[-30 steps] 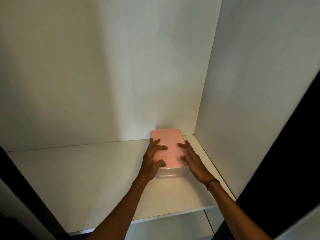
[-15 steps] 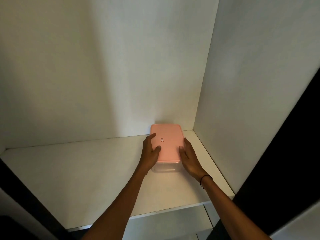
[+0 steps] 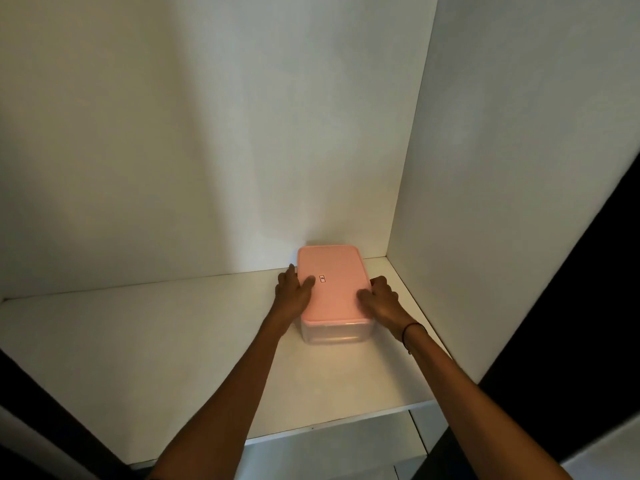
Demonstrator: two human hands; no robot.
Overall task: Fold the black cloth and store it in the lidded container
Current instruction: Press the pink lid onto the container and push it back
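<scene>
A clear plastic container [image 3: 333, 334] with a pink lid [image 3: 334, 289] stands on a white shelf [image 3: 156, 348], near the back right corner. The lid is on. My left hand [image 3: 292, 294] grips the container's left side, thumb resting on the lid. My right hand [image 3: 381, 301] grips its right side, thumb also on the lid. A small label sits on the lid near my left thumb. No black cloth shows in view; the container's inside is too faint to read.
White back wall [image 3: 242, 133] and white right side panel [image 3: 519, 168] enclose the shelf. A dark door edge [image 3: 588, 306] runs down the right. The shelf's front edge [image 3: 329, 431] lies below my forearms, with a lower shelf beneath.
Both hands have slid off the top of the lid to the container's sides, and the container has moved back toward the rear wall.
</scene>
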